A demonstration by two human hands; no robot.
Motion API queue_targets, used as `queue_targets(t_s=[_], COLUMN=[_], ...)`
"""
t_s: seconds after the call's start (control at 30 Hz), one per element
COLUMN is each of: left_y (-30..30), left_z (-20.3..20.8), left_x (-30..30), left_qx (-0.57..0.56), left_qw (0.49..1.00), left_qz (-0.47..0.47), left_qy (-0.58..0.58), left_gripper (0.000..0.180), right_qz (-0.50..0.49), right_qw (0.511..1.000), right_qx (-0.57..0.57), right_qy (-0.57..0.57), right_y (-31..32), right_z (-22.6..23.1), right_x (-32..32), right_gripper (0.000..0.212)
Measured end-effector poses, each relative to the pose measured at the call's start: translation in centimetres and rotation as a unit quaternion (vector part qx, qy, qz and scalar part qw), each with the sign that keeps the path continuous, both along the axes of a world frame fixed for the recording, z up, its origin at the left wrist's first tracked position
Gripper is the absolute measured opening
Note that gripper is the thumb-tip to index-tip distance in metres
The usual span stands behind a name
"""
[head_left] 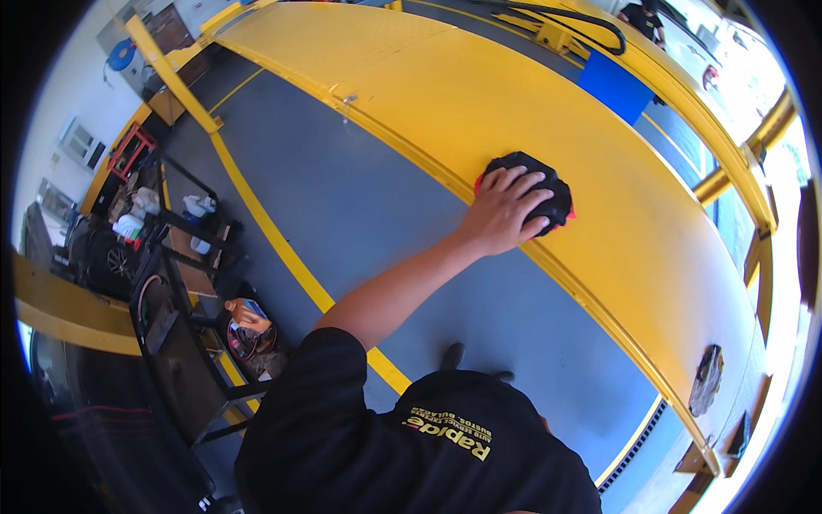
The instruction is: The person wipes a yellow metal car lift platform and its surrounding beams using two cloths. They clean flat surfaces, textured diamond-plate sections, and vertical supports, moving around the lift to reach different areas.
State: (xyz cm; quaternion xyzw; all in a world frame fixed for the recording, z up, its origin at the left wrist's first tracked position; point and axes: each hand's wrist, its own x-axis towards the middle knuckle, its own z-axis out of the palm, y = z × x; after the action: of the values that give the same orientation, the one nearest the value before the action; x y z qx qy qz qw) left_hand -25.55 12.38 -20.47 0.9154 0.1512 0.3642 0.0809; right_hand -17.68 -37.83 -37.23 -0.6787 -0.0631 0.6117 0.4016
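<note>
My left hand (511, 210) presses down on a bunched black cloth (548, 186) with red showing at its edges. My fingers are spread and curled over the cloth. It rests on a long, smooth yellow panel (428, 94), close to the panel's near edge. My left arm reaches across from the lower left, in a black short sleeve. My right hand is out of sight. A dark grey crumpled cloth (706, 381) lies toward the panel's right end.
A black cart (184, 360) with bottles and tools stands at left. Yellow posts and beams (171, 73) rise around the panel, and a blue board (615, 87) is beyond it. Another person (642, 19) is at the far right. Yellow lines mark the grey floor (317, 188).
</note>
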Motion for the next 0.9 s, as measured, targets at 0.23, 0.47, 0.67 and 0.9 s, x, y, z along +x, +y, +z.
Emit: queue_targets(t_s=[0.23, 0.47, 0.67, 0.9], left_y=[-0.3, -0.6, -0.9, -1.1], left_z=[0.4, 0.4, 1.0, 1.0], left_x=[-0.3, -0.2, -0.1, 0.2], left_qx=[-0.044, -0.046, -0.061, -0.043], left_qw=[0.998, 0.998, 0.998, 0.998], left_qz=[-0.033, -0.027, -0.008, 0.023], left_qy=[-0.019, -0.041, 0.008, 0.044], left_gripper=[0.049, 0.047, 0.044, 0.044], right_qz=[0.073, 0.116, 0.134, 0.167], right_qw=[0.994, 0.986, 0.981, 0.969], right_qx=[-0.076, -0.094, -0.104, -0.119], right_qy=[-0.043, -0.075, -0.097, -0.14], right_y=[1.9, 1.9, 0.6, -3.1], right_z=[-3.2, -5.4, -7.1, -10.0], right_x=[2.4, 4.6, 6.3, 8.6], right_gripper=[0.053, 0.054, 0.054, 0.055])
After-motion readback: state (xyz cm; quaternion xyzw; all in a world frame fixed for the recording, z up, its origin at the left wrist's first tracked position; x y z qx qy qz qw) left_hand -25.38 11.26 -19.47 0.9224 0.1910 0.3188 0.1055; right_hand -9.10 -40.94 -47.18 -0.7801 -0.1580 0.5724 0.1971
